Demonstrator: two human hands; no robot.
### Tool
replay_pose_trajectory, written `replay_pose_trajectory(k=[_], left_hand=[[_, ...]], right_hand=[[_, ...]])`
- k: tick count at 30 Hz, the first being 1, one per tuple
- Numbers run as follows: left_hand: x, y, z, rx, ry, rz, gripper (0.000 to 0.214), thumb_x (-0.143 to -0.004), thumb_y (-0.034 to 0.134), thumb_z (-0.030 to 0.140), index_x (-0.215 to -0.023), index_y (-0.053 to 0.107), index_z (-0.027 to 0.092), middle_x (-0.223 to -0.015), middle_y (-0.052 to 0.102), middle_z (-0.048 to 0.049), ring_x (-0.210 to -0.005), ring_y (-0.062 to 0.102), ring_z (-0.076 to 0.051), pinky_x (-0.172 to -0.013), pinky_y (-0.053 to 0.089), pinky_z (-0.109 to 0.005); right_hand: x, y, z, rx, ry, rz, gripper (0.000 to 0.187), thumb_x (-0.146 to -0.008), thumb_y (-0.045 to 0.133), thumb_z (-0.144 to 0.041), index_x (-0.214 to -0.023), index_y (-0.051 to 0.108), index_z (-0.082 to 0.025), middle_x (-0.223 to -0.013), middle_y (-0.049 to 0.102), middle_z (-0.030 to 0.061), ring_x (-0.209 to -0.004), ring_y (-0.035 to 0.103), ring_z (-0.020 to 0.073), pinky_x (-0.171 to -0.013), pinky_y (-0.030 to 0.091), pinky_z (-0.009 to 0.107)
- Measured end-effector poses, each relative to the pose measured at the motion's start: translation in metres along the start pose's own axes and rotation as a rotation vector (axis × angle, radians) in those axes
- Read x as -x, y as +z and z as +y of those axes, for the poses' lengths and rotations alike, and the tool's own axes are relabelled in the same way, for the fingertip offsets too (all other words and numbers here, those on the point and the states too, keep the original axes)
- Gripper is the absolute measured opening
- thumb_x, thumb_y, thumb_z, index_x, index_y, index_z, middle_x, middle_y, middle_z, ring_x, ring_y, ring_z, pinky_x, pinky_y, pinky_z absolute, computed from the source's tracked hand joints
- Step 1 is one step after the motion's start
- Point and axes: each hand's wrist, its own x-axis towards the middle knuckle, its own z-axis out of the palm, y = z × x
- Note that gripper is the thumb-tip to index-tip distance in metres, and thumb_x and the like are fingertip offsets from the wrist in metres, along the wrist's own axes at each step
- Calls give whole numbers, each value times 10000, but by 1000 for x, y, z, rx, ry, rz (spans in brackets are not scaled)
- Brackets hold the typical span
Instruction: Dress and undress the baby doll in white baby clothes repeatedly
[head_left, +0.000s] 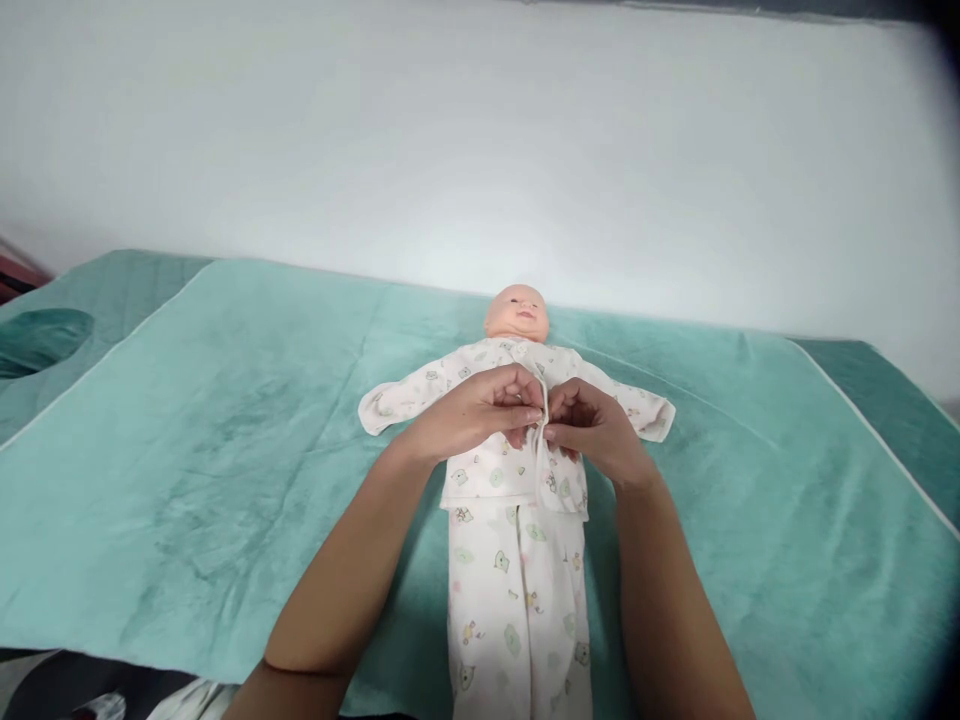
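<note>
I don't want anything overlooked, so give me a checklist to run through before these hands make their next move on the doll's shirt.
1. Doll lying face up on the green sheet: ok.
2. Sleeves spread out to both sides: ok.
3. Left hand and right hand both at the front edge of the shirt, fingers pinching it: ok.
4. Shirt front fastened all the way down: cannot tell, the fingers cover the middle.
5. Lower ends of the pants in sight: not ok, the picture cuts them off.
</note>
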Motion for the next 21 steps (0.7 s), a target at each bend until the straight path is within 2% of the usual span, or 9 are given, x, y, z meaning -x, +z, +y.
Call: replay_pose_trajectory(k=[6, 13, 21], left_hand=[[-2, 2, -1, -35, -51, 90, 149, -874, 656, 304, -921, 643, 163, -742, 652, -2, -637, 643, -110, -624, 523, -238], [2, 4, 5, -131, -58, 144, 181, -840, 692, 335, -859, 701, 155, -754, 691, -18, -688, 667, -123, -650, 540, -234], [3, 3, 6, -206, -75, 143, 108, -826, 595, 163, -879, 689, 173, -738, 676, 8, -661, 644, -98, -581, 491, -190]], right_hand=[[0, 3, 1, 17, -26, 107, 303, -707, 847, -339, -812, 594, -210, -633, 584, -48, -484, 497, 82, -417, 398, 204], [-1, 2, 2, 25, -42, 115, 293, -698, 847, -314, -789, 591, -205, -642, 576, -48, -463, 476, 74, -399, 387, 206], [-2, 4, 1, -6, -50, 73, 255, -736, 820, -305, -792, 591, -207, -676, 552, -44, -490, 449, 68, -418, 366, 208]])
